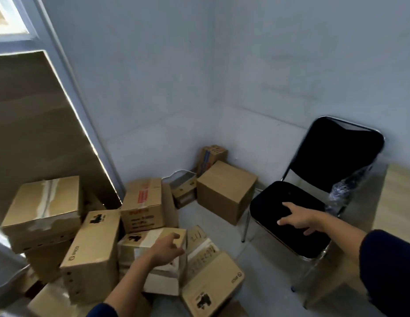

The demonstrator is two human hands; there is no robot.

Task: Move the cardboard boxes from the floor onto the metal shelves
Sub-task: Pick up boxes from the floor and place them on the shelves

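Several cardboard boxes (pixel 92 255) crowd the floor (pixel 263 277) in the room's corner, and no metal shelves show in this view. Both hands are bare of any load: the left hand (pixel 168 249) reaches forward with fingers loosely curled, its grip holding nothing, hovering over or perhaps just touching the top of a taped box (pixel 151 242) directly beneath it. The right hand (pixel 299 219) stretches out with fingers spread and relaxed above the seat of a black chair (pixel 291 216), well to the right of the left grip and apart from any box. Just left of the left grip stands a tall box (pixel 90 257) on end; just right of it a tilted box (pixel 211 277) leans. The step in hand looks like picking the taped box. Doing it well likely means bringing the right hand across to the opposite side, gripping low at both edges, and lifting straight up so the leaning neighbours are not dragged or toppled.
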